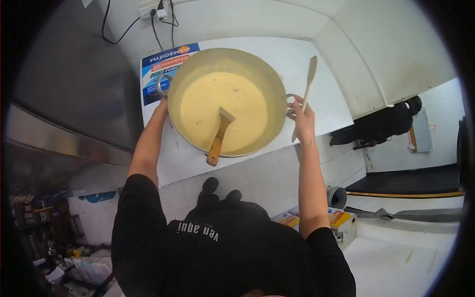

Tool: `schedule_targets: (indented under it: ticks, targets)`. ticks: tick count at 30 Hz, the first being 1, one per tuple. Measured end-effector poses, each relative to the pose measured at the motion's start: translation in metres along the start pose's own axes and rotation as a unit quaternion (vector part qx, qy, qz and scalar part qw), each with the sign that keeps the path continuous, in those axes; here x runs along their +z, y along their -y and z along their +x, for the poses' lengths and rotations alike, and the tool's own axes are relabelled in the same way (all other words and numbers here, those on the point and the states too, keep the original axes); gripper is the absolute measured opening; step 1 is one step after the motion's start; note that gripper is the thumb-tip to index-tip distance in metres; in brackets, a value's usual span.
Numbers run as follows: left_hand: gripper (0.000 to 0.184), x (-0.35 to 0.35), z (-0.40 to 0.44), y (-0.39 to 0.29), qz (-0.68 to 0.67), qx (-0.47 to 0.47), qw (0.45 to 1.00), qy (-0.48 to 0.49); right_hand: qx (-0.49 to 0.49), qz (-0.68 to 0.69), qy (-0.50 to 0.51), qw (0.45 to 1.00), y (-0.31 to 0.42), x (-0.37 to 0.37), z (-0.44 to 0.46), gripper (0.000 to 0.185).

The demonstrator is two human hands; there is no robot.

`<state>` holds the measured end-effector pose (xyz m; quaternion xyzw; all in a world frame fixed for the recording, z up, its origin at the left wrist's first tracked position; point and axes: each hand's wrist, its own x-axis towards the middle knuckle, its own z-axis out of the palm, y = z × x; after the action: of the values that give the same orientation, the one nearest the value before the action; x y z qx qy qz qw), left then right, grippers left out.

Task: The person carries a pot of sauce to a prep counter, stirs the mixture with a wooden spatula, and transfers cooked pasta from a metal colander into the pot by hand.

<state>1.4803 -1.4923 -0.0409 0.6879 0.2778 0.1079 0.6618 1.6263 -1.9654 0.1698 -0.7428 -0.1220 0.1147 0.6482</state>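
A large metal pot [274, 94] of pale yellow, creamy liquid [203, 104] stands on a white surface [321, 99]. Inside it rests a wooden-handled tool [217, 141], its handle leaning over the near rim. At the pot's left side, my left hand [164, 99] is at the loop handle [161, 85]; its fingers are mostly hidden behind the pot. My right hand [303, 118] has its fingers curled at the right handle [292, 97] and also holds a long pale spatula [309, 81], blade pointing away from me.
A blue and white printed label [151, 79] lies at the surface's far left corner. Plugs and cords [161, 12] hang on the wall behind. Dark clothing [378, 123] hangs at right. Printed boxes [344, 222] and a grey round container [336, 197] are at lower right.
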Motion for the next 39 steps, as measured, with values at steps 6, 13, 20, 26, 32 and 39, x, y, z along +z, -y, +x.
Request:
schedule_targets:
  ticks: [6,13,20,26,32,39]
  targets:
    - [0.05,0.014,0.001,-0.025,0.091,0.097,0.99,0.041,0.035,0.167,-0.058,0.984,-0.004,0.011,0.018,0.034]
    - [0.049,0.017,-0.012,-0.037,0.12,0.178,0.974,0.072,0.049,0.187,-0.116,0.974,-0.014,0.015,0.026,0.031]
    - [0.049,0.01,-0.035,-0.045,0.142,0.201,0.965,0.094,0.106,0.227,-0.147,0.957,-0.022,0.016,0.026,0.028]
    - [0.034,-0.005,-0.022,-0.038,0.125,0.14,0.98,0.068,0.135,0.257,-0.188,0.938,-0.019,0.019,0.019,0.029]
    - [0.006,0.001,-0.026,-0.042,-0.055,-0.009,0.998,-0.017,0.129,0.263,-0.192,0.937,-0.013,0.018,0.015,0.033]
    - [0.016,0.036,-0.023,-0.058,-0.218,-0.019,0.973,-0.067,0.157,0.299,-0.183,0.923,-0.008,0.011,-0.001,0.028]
